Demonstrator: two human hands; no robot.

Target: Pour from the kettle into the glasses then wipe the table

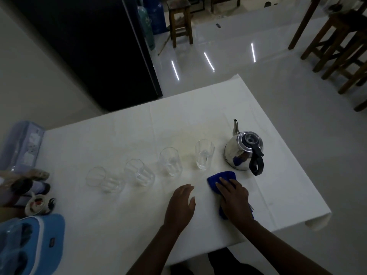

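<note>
Right hand (235, 199) presses flat, fingers spread, on the blue cloth (222, 178) just in front of the kettle (241, 150), left hand (181, 205) resting open and empty beside it, and a wide swipe could topple the nearest glass (204, 156).

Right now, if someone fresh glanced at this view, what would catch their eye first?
Probably the blue cloth, the only vivid colour on the white table, pressed flat under the right hand near the front edge. The left hand rests flat on the table beside it. Behind them stand four clear glasses in a row, with the shiny steel kettle at the row's right end.
</note>
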